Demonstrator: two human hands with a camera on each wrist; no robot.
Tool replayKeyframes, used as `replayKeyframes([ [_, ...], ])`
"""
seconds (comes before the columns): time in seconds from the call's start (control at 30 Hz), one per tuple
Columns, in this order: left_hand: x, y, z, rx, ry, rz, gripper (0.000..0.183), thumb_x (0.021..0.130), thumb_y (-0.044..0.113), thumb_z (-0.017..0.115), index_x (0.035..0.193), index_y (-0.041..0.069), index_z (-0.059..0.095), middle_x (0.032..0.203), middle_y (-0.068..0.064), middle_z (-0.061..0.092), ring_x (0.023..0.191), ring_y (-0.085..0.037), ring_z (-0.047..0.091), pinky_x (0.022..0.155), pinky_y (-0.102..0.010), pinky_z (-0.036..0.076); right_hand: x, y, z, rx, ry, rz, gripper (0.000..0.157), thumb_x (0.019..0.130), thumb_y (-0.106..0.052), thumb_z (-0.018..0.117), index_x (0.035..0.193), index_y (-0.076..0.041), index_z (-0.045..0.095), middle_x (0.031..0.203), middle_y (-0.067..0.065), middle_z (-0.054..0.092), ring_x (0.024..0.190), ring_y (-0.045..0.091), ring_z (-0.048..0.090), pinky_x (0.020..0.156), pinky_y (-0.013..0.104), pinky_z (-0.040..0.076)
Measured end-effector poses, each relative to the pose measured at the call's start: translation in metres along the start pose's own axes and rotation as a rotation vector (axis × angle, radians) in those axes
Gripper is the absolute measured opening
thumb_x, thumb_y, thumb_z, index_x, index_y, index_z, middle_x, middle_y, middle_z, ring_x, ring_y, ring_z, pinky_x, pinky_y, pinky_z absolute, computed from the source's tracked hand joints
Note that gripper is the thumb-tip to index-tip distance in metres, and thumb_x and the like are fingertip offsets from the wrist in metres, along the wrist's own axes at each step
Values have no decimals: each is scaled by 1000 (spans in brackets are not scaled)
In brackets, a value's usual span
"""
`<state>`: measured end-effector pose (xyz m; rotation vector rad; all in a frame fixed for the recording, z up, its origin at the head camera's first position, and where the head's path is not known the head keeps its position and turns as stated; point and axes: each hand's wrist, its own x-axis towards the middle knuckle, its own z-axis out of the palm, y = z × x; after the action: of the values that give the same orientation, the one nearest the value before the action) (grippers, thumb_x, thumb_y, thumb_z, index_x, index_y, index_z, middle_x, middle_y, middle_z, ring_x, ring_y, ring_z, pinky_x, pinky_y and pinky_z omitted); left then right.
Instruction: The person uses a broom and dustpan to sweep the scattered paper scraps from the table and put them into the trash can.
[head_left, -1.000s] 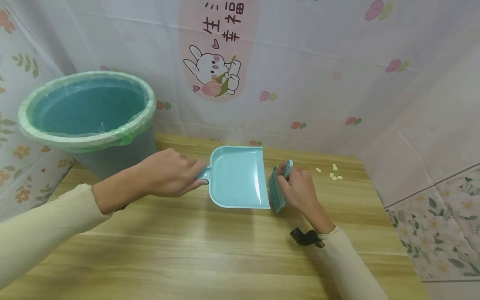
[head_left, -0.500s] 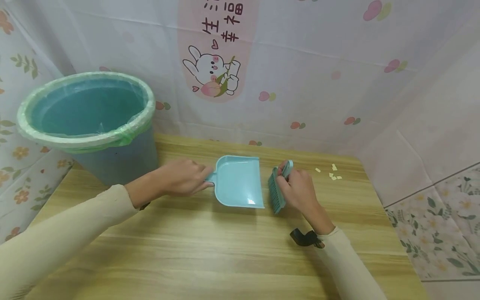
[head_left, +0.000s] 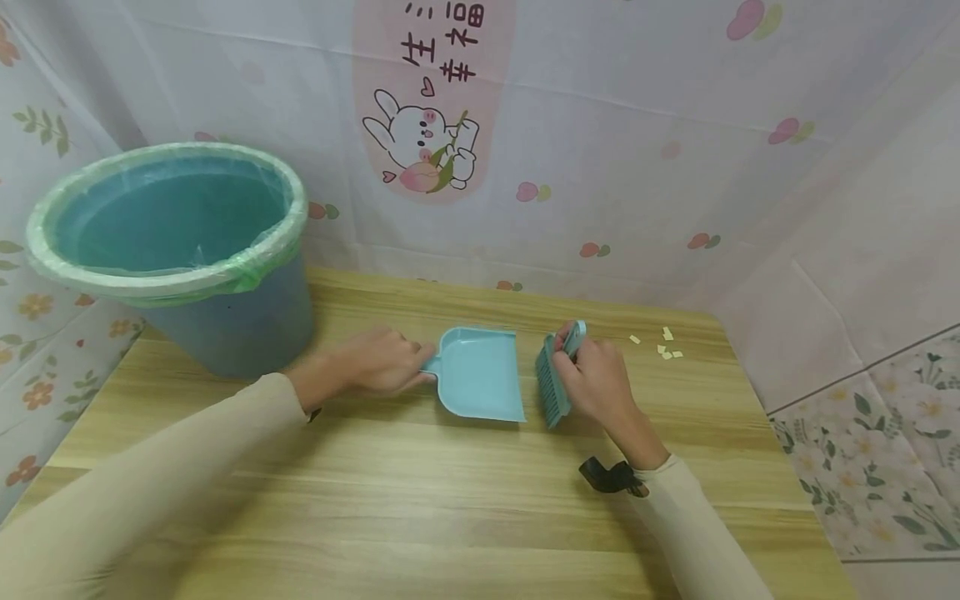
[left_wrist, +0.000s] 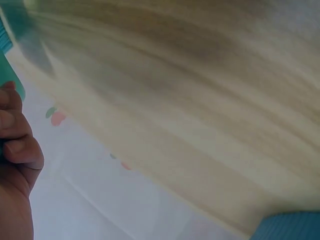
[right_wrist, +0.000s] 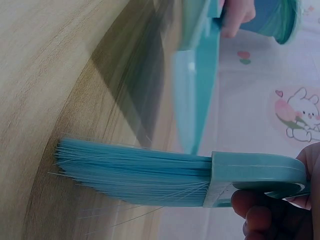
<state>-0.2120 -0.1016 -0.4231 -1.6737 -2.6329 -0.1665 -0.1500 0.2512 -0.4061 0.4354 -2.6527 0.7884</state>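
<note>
My left hand [head_left: 386,360] grips the handle of a light-blue dustpan [head_left: 480,375]. In the right wrist view the dustpan [right_wrist: 192,95] is held just above the table, with its shadow beneath. The left wrist view catches only curled fingers of the left hand [left_wrist: 19,135] at its left edge. My right hand [head_left: 596,375] holds a small teal hand brush [head_left: 553,383] by its handle, to the right of the dustpan's lip. The brush's bristles [right_wrist: 130,172] point down at the wooden table; pan and brush are apart. Several pale-yellow paper scraps [head_left: 666,350] lie right of the right hand.
A blue bin [head_left: 247,325] with a clear-green liner over its rim stands at the back left of the wooden table [head_left: 420,517]. A printed cloth [head_left: 622,167] hangs along the back edge. A tiled, floral-patterned wall [head_left: 885,450] borders the right side.
The left hand and dustpan have moved right and down, away from the bin, and the pan is lower over the table. The right hand and brush have stayed in place.
</note>
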Motion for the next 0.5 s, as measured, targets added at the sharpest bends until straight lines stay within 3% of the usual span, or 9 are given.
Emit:
replayKeyframes([
  [0.27, 4, 0, 13, -5, -11, 25, 29, 113, 32, 60, 100, 6, 57, 71, 5, 44, 59, -11, 46, 54, -35, 48, 0, 1, 0, 9, -6, -21, 15, 99, -10, 51, 98, -6, 65, 58, -8, 39, 52, 7, 26, 50, 31, 26],
  [0.5, 5, -1, 17, -20, -48, 9, 29, 114, 32, 60, 103, 5, 58, 73, 5, 47, 60, -11, 50, 57, -35, 51, 0, 1, 0, 8, -2, -22, 15, 100, -11, 50, 99, -6, 65, 58, -9, 35, 52, 6, 24, 50, 31, 25],
])
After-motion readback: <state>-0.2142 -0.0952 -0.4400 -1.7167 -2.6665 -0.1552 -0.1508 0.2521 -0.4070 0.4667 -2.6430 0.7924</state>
